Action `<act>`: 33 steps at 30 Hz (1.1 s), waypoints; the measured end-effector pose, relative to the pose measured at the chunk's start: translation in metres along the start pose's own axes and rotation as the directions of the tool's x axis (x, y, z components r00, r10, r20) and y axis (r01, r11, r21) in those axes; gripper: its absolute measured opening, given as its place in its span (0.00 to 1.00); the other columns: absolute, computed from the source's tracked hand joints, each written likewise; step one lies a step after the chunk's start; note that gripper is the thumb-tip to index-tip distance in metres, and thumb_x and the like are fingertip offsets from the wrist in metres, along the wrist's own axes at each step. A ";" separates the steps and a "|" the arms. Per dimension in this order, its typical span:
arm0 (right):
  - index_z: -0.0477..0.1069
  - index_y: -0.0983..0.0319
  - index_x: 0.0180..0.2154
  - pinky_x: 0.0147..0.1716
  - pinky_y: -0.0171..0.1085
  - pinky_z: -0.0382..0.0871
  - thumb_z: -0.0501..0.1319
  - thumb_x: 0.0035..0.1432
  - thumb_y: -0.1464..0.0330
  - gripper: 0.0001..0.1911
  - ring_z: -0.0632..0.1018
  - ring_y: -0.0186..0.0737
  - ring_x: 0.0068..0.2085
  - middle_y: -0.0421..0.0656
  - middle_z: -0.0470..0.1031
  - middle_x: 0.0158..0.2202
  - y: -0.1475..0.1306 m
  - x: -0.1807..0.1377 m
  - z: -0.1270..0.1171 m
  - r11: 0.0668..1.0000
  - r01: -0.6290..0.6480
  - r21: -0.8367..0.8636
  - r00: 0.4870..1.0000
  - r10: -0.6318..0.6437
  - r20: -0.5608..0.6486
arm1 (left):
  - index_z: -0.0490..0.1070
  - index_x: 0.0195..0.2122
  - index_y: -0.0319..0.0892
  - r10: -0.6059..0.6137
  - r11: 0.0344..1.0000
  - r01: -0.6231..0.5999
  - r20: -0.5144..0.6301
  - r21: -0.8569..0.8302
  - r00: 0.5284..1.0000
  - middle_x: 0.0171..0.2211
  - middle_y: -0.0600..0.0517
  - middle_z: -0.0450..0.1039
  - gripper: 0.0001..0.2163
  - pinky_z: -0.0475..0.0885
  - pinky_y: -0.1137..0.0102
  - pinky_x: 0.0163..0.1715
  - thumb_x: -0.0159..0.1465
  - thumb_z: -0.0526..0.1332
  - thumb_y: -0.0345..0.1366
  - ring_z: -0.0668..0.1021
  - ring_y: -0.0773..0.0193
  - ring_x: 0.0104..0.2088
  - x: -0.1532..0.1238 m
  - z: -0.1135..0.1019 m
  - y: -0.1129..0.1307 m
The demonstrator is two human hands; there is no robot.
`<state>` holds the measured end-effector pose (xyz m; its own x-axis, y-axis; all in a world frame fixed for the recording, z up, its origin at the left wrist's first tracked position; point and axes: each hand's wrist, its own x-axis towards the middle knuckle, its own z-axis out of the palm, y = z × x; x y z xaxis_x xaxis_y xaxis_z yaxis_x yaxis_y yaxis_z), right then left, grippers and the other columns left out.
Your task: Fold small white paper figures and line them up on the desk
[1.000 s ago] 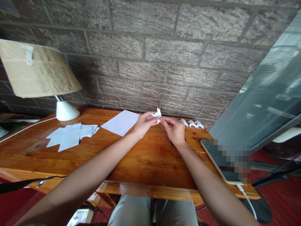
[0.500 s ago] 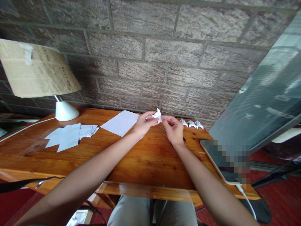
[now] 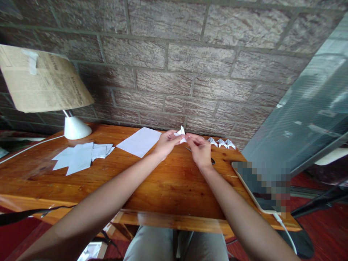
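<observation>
Between my hands, above the back of the wooden table, is a small piece of folded white paper (image 3: pixel 182 130) with one point sticking up. My left hand (image 3: pixel 166 143) pinches it from the left with thumb and fingers. From the right, my right hand (image 3: pixel 200 148) closes its thumb and fingertips on the paper's edge. Partly hidden under my right hand lies a pair of scissors (image 3: pixel 213 161), its dark handle and a bit of blade showing. Three folded white paper pieces (image 3: pixel 221 143) stand in a row to the right.
A white sheet (image 3: pixel 138 142) lies left of my hands. Farther left are several overlapping paper pieces (image 3: pixel 78 157) and a lamp (image 3: pixel 77 127) with a newsprint shade. A tablet (image 3: pixel 252 188) with a white cable lies at the table's (image 3: pixel 174 192) right edge. A brick wall (image 3: pixel 179 83) rises behind.
My right hand has shifted slightly left, its fingers closer on the folded paper. The paper has turned a little in my fingers. Everything on the table stays put.
</observation>
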<state>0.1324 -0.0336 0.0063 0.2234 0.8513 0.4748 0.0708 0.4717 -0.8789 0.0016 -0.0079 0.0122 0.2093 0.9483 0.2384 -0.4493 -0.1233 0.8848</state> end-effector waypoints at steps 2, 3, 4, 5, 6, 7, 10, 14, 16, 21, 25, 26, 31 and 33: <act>0.77 0.62 0.37 0.41 0.40 0.73 0.66 0.50 0.60 0.14 0.80 0.41 0.37 0.45 0.81 0.37 -0.002 0.000 -0.002 1.000 -0.015 -0.007 0.999 0.015 0.034 | 0.74 0.34 0.38 0.003 1.000 -0.003 0.003 0.030 1.000 0.27 0.54 0.75 0.17 0.72 0.65 0.43 0.46 0.72 0.40 0.77 0.68 0.30 0.000 -0.001 -0.001; 0.77 0.62 0.37 0.40 0.39 0.74 0.66 0.50 0.60 0.15 0.80 0.41 0.37 0.45 0.81 0.37 -0.002 0.000 -0.003 1.000 -0.026 -0.015 0.998 0.027 0.051 | 0.74 0.34 0.38 0.004 0.999 -0.004 0.009 0.042 1.000 0.27 0.54 0.75 0.17 0.72 0.65 0.43 0.46 0.72 0.40 0.77 0.68 0.30 0.001 -0.002 -0.001; 0.77 0.62 0.37 0.38 0.39 0.74 0.65 0.51 0.59 0.15 0.80 0.41 0.36 0.45 0.81 0.36 -0.003 0.000 -0.004 0.999 -0.036 -0.025 0.997 0.038 0.064 | 0.75 0.34 0.38 0.005 0.999 -0.005 0.018 0.051 1.000 0.27 0.54 0.75 0.17 0.73 0.65 0.43 0.46 0.72 0.41 0.77 0.68 0.30 0.001 -0.003 -0.001; 0.77 0.62 0.38 0.36 0.38 0.74 0.65 0.51 0.59 0.15 0.79 0.41 0.36 0.44 0.81 0.36 -0.004 0.001 -0.005 0.998 -0.043 -0.035 0.996 0.045 0.073 | 0.75 0.34 0.38 0.006 0.998 -0.008 0.029 0.056 1.000 0.27 0.54 0.75 0.17 0.73 0.65 0.43 0.46 0.72 0.41 0.77 0.67 0.31 0.001 -0.004 -0.001; 0.76 0.62 0.37 0.35 0.38 0.74 0.65 0.51 0.58 0.15 0.79 0.40 0.36 0.44 0.81 0.35 -0.004 0.001 -0.005 0.998 -0.044 -0.045 0.996 0.048 0.078 | 0.75 0.34 0.39 0.010 0.998 -0.012 0.039 0.060 0.999 0.27 0.54 0.75 0.17 0.73 0.64 0.43 0.46 0.72 0.42 0.77 0.67 0.31 0.001 -0.004 -0.001; 0.76 0.62 0.37 0.35 0.38 0.74 0.64 0.52 0.58 0.16 0.79 0.40 0.35 0.44 0.81 0.35 -0.005 0.001 -0.006 0.998 -0.040 -0.053 0.996 0.045 0.083 | 0.75 0.34 0.39 0.013 0.998 -0.016 0.045 0.062 0.999 0.27 0.54 0.75 0.17 0.73 0.64 0.43 0.46 0.72 0.42 0.77 0.67 0.31 0.001 -0.005 -0.001; 0.76 0.62 0.37 0.35 0.38 0.75 0.64 0.52 0.57 0.16 0.79 0.40 0.35 0.44 0.80 0.34 -0.005 0.002 -0.007 0.998 -0.022 -0.063 0.993 0.029 0.112 | 0.75 0.34 0.38 0.003 0.997 -0.006 0.041 0.078 0.999 0.27 0.53 0.75 0.18 0.73 0.63 0.43 0.45 0.73 0.41 0.77 0.66 0.30 0.001 -0.005 0.001; 0.75 0.62 0.38 0.35 0.38 0.75 0.63 0.53 0.58 0.16 0.79 0.39 0.34 0.44 0.80 0.34 -0.006 0.002 -0.008 0.998 -0.025 -0.057 0.992 0.032 0.123 | 0.74 0.35 0.39 -0.005 0.999 0.004 0.022 0.054 1.000 0.29 0.52 0.76 0.19 0.74 0.62 0.41 0.44 0.73 0.40 0.78 0.65 0.32 0.000 -0.005 0.003; 0.75 0.62 0.38 0.35 0.38 0.75 0.63 0.53 0.58 0.16 0.79 0.39 0.34 0.44 0.80 0.35 -0.006 0.001 -0.007 0.997 -0.032 -0.066 0.991 0.041 0.131 | 0.73 0.37 0.40 -0.012 0.999 0.011 0.012 0.035 1.000 0.29 0.53 0.76 0.20 0.74 0.61 0.41 0.44 0.74 0.39 0.78 0.64 0.32 0.000 -0.004 0.003; 0.75 0.62 0.40 0.36 0.37 0.75 0.63 0.53 0.57 0.18 0.79 0.39 0.36 0.44 0.80 0.36 -0.006 0.000 -0.005 0.997 -0.054 -0.059 0.987 0.062 0.149 | 0.72 0.40 0.39 -0.012 0.999 0.013 -0.029 0.040 1.000 0.27 0.54 0.75 0.23 0.74 0.63 0.40 0.43 0.74 0.37 0.77 0.66 0.30 0.002 -0.005 0.002; 0.74 0.61 0.42 0.37 0.38 0.75 0.65 0.50 0.58 0.20 0.80 0.40 0.37 0.44 0.81 0.36 -0.004 0.001 -0.005 0.995 -0.062 -0.074 0.989 0.071 0.133 | 0.72 0.40 0.39 0.011 1.000 -0.011 -0.041 0.009 0.999 0.28 0.55 0.74 0.23 0.73 0.65 0.41 0.43 0.74 0.37 0.76 0.68 0.30 0.004 -0.005 -0.001; 0.75 0.61 0.42 0.38 0.39 0.75 0.66 0.50 0.58 0.19 0.80 0.40 0.37 0.45 0.81 0.37 -0.003 0.001 -0.006 0.996 -0.057 -0.075 0.988 0.067 0.136 | 0.72 0.40 0.39 0.012 1.000 -0.012 -0.039 0.008 0.999 0.28 0.55 0.74 0.23 0.72 0.65 0.41 0.43 0.74 0.37 0.76 0.68 0.30 0.004 -0.005 -0.002; 0.77 0.61 0.38 0.36 0.39 0.75 0.65 0.51 0.57 0.16 0.80 0.41 0.37 0.45 0.80 0.38 0.000 0.002 -0.007 0.995 -0.031 -0.097 0.990 0.044 0.134 | 0.72 0.40 0.39 0.014 1.000 -0.013 -0.053 0.027 0.999 0.24 0.57 0.72 0.23 0.71 0.68 0.38 0.43 0.73 0.37 0.75 0.70 0.27 0.006 -0.007 -0.006; 0.77 0.61 0.37 0.35 0.38 0.75 0.64 0.51 0.56 0.16 0.79 0.41 0.36 0.44 0.80 0.37 0.002 0.003 -0.008 0.993 -0.022 -0.120 0.991 0.038 0.127 | 0.72 0.40 0.39 0.016 0.999 -0.014 -0.054 0.030 0.998 0.24 0.57 0.73 0.22 0.70 0.69 0.37 0.44 0.73 0.37 0.75 0.70 0.27 0.006 -0.007 -0.007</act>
<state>0.1412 -0.0325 0.0055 0.1007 0.8907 0.4432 0.1819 0.4215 -0.8884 0.0001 0.0003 0.0052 0.1551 0.9607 0.2303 -0.4255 -0.1455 0.8932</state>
